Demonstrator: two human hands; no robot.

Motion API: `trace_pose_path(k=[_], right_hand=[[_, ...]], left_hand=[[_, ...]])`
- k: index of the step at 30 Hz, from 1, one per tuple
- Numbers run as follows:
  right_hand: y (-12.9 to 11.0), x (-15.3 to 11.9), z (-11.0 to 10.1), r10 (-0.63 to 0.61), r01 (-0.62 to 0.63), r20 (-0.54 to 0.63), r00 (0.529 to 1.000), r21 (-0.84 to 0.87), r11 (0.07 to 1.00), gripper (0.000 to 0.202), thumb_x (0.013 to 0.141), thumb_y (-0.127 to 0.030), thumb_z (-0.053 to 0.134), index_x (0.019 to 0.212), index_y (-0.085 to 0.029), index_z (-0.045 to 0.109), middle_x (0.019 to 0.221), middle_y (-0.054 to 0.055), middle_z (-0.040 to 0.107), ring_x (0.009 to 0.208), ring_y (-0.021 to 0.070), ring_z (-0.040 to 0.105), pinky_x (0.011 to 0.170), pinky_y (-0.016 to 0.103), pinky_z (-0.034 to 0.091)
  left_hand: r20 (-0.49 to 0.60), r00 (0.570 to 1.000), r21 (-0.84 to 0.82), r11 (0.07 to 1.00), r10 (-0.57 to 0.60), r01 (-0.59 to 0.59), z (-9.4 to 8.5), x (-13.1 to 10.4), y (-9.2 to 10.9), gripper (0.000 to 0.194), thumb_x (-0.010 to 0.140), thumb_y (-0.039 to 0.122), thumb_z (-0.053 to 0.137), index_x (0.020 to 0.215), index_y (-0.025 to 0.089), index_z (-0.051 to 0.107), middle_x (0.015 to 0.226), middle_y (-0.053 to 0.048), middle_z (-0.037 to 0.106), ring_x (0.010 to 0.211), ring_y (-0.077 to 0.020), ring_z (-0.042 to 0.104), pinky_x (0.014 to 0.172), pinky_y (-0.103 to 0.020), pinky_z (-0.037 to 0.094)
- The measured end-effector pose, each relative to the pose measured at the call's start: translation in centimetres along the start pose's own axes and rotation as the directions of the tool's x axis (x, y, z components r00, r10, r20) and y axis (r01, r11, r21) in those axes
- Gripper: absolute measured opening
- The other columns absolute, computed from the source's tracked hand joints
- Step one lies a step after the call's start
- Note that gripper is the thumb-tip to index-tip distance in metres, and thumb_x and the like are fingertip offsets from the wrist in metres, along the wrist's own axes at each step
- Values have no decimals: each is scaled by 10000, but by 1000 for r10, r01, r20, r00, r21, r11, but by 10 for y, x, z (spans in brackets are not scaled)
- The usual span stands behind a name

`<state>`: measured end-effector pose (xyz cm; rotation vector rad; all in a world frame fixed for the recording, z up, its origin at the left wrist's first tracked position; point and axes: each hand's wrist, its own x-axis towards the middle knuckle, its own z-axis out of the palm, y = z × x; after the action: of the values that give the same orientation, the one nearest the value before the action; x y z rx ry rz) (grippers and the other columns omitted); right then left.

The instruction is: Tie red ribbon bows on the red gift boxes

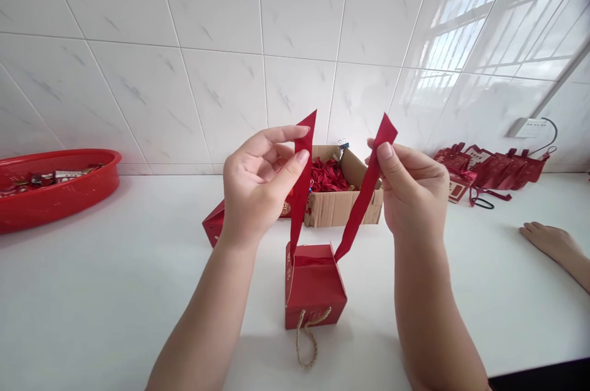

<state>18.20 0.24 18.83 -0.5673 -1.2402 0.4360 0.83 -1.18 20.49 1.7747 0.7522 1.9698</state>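
A small red gift box [316, 283] stands on the white table, with a twisted rope handle [308, 348] hanging down its near side. A red ribbon [358, 213] runs through the top of the box, and its two ends rise from either side. My left hand [262, 179] pinches the left end between thumb and fingers. The right end is gripped by my right hand [410, 188], thumb in front. Both hands are raised above the box, apart from each other, with the pointed ribbon tips sticking up past the fingers.
Behind the gift box is a cardboard box [343, 209] full of red ribbons [328, 174]. Another red box [213, 223] is partly hidden by my left hand. A red plastic basket [59, 194] stands left; several red bags [500, 169] lie right, near another person's hand [550, 240].
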Motion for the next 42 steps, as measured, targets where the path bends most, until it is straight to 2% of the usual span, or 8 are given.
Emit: trace_pose_path(k=[10,19,22,24,26,30,32,42], right_hand=[[-5,-6,6,-83,82,-12,997,-45,996,162,759,-418,692,691,-274,718,611,-22,606,663,156,614,577,319,496],[-5,-4,4,-82,81,-23,996,-51,995,184,778,-437,665,724,-264,697,658,-4,625,723,176,631,585,318,508],[-8,-5,3,-18,18,60,998,-12,1000,190,805,-428,639,757,-248,678,685,-5,632,703,157,625,610,302,513],[-10,-5,2,61,-64,249,967,3,998,207,845,-411,594,779,-225,655,724,4,644,701,143,619,635,289,515],[-10,-3,0,133,-139,535,834,-29,990,221,883,-380,544,788,-202,633,757,15,647,705,133,608,646,276,513],[3,2,1,79,-101,955,284,-52,994,167,893,-288,522,808,-188,626,820,16,641,755,120,588,698,263,512],[12,2,5,51,-65,991,121,-44,997,134,883,-248,528,823,-189,632,850,9,647,792,113,592,733,248,505],[23,0,6,201,-21,980,-12,-201,979,150,882,-228,519,901,-168,655,879,19,670,765,114,589,711,225,467]], left_hand=[[-50,991,50,992,122,-120,1,-4,4,210,744,207,724,940,283,711,886,1,713,712,-133,629,671,-294,544],[36,999,25,1000,12,-13,0,-2,2,280,749,266,724,1028,264,699,839,-15,720,766,-170,665,709,-317,564],[51,999,0,1000,-3,3,0,-2,2,302,749,264,723,1049,261,692,843,-20,721,776,-174,669,718,-319,567],[50,999,-6,1000,-3,3,0,-2,1,315,750,266,722,1063,262,686,849,-23,721,767,-173,666,709,-320,569],[38,999,0,1000,5,-5,0,-2,1,315,749,265,724,1062,263,687,847,-20,719,743,-165,659,682,-311,567],[5,1000,17,1000,16,-16,1,-2,1,295,738,263,733,1031,268,697,816,-7,711,729,-160,656,645,-292,553],[3,1000,20,1000,12,-12,1,-2,1,294,735,264,735,1027,265,699,795,-5,708,725,-163,654,639,-293,550],[14,999,-31,999,43,-43,1,-1,0,300,737,209,725,1035,235,702,752,-4,688,677,-124,618,610,-251,530]])
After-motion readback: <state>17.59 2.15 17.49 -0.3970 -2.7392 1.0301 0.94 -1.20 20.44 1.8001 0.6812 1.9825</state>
